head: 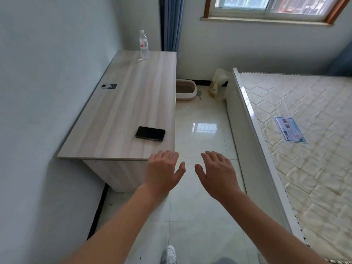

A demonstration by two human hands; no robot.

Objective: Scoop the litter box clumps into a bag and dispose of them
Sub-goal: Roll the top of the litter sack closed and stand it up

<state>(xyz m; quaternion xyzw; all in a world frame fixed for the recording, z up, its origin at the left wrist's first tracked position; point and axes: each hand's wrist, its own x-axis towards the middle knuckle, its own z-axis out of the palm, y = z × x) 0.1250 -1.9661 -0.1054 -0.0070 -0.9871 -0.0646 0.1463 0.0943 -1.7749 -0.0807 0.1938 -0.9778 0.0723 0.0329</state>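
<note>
Your bare left forearm (127, 221) and bare right forearm (255, 221) are both stretched out in front of you, angling in toward each other. Your left hand (163, 173) is palm down with its back facing up, fingers loosely spread and drooping a bit, thumb sticking out toward the other hand. Your right hand (219, 175) mirrors it just beside, thumb pointing back at the left. The thumbs are near each other but not touching. Wrists look pretty much straight, and neither hand has anything in it.
</note>
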